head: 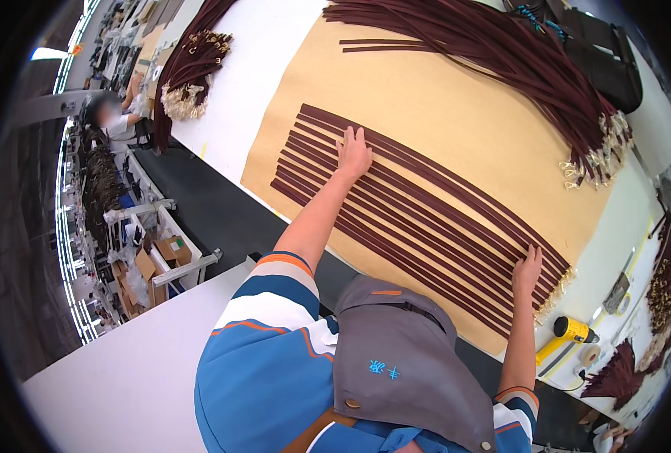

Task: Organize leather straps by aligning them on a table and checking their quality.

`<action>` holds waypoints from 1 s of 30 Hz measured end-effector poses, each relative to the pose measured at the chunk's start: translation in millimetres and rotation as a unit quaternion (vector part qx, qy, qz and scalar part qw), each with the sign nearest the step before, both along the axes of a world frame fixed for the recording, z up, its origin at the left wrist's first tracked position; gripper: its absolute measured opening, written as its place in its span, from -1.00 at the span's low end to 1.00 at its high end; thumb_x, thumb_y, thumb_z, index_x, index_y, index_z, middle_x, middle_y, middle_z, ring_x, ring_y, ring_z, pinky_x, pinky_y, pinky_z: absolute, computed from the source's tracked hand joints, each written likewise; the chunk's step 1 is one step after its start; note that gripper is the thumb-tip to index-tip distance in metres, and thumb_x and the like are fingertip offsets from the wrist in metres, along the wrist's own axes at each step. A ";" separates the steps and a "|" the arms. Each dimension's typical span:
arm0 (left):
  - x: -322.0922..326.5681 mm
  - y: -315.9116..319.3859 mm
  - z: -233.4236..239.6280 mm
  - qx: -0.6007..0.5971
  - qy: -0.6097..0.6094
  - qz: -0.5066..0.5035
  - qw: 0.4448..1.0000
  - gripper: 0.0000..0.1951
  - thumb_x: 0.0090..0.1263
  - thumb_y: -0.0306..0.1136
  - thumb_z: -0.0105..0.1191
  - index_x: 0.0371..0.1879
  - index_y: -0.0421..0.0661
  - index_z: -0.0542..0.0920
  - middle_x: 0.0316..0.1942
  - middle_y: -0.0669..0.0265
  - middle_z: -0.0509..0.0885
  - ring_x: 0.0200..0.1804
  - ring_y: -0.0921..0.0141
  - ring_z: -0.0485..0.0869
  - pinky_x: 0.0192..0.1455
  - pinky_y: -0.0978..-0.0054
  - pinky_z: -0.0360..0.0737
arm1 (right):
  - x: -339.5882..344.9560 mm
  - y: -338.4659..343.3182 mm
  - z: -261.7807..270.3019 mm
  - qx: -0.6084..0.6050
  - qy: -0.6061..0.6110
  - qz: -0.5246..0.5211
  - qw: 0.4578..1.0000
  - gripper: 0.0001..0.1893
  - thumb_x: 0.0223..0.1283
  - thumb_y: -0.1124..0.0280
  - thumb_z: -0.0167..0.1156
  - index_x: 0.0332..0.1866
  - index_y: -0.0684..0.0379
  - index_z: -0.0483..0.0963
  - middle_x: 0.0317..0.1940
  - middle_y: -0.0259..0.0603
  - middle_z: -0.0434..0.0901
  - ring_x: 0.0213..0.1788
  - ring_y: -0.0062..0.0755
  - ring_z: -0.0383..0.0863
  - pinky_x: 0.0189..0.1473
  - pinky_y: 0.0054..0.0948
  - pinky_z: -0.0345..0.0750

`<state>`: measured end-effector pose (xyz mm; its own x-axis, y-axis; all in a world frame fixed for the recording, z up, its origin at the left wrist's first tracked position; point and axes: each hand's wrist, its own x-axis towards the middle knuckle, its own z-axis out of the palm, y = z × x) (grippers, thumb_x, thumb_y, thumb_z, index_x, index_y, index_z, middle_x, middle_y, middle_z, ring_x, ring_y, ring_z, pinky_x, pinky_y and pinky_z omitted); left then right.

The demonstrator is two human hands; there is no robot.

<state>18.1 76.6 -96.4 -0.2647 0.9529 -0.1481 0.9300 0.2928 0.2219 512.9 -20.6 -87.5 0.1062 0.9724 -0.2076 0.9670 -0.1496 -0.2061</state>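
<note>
Long dark maroon straps (426, 226) lie side by side in a slanting row on a tan sheet (482, 113). Gold-coloured metal hardware (559, 291) sits at their right ends. My left hand (355, 153) rests on the upper straps near their left ends, fingers spread and pointing away from me. Close to the hardware, my right hand (527, 269) touches the same row with its fingers extended. Neither hand visibly grips a strap; the palms' undersides are hidden.
A thick bundle of maroon straps (499, 62) with clasps lies beyond the row; another bundle (191, 68) hangs over the table's left edge. At right lie a yellow-and-black heat gun (574, 330) and tape rolls (589, 355). A person (115, 119) sits far left, near cardboard boxes (172, 251).
</note>
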 end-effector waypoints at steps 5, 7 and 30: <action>31.8 -9.2 17.0 0.050 -0.079 -0.165 0.982 -0.80 0.18 -0.43 0.00 -0.21 -0.12 0.58 -0.25 0.16 0.48 -0.12 0.17 0.46 -0.05 0.22 0.42 | -10.2 6.0 -1.6 0.002 0.042 0.006 0.999 -0.58 0.01 0.61 -0.01 0.08 0.32 0.37 0.10 0.16 0.33 0.13 0.07 0.35 0.16 -0.23 0.34; 46.6 -14.9 12.3 0.057 -0.116 -0.193 0.973 -0.80 0.18 -0.45 -0.03 -0.23 -0.12 0.59 -0.26 0.16 0.49 -0.12 0.16 0.47 -0.06 0.24 0.44 | -12.5 3.6 -5.6 0.043 0.025 0.013 0.999 -0.59 -0.01 0.62 -0.01 0.04 0.31 0.40 0.04 0.14 0.38 0.07 0.07 0.40 0.10 -0.21 0.39; 66.1 -8.9 14.7 0.094 -0.014 -0.262 0.960 -0.56 0.11 -0.56 -0.02 0.06 -0.24 0.42 0.07 -0.01 0.38 0.12 0.08 0.36 0.13 0.21 0.35 | -2.0 16.2 -6.3 0.072 -0.029 -0.035 0.996 -0.52 0.00 0.60 -0.02 0.14 0.29 0.29 0.17 0.18 0.24 0.20 0.09 0.26 0.21 -0.11 0.25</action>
